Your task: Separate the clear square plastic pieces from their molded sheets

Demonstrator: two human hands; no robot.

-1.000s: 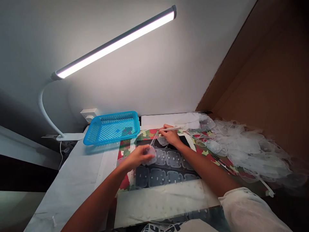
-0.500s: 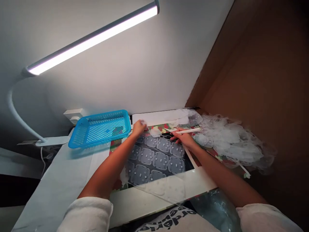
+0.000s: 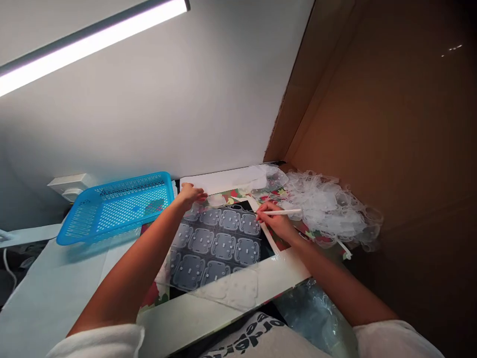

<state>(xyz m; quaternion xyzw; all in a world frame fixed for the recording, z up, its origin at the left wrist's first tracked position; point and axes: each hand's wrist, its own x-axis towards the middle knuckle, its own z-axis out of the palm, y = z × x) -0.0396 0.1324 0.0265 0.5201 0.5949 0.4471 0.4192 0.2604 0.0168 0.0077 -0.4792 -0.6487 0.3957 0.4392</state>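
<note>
A clear plastic sheet (image 3: 223, 243) with rows of moulded rounded-square shapes lies on a black surface inside a pale frame. At its far left corner is my left hand (image 3: 192, 194), fingers stretched out and slightly apart, with nothing plainly held. My right hand (image 3: 274, 219) grips a slim white pen-shaped tool (image 3: 285, 212) over the sheet's far right corner; its tip is too small to make out. A small translucent piece (image 3: 216, 200) lies just right of my left fingers.
A blue perforated basket (image 3: 122, 206) stands at the left. Clear plastic offcuts (image 3: 328, 209) are heaped at the right, by a brown cardboard wall (image 3: 387, 129). A white strip (image 3: 223, 181) lies along the back wall. A tube lamp (image 3: 93, 37) hangs above.
My view has swung right, so everything sits further left. The left fingers have straightened from a pinch around a translucent piece. The right hand still holds the white tool near the sheet's corner.
</note>
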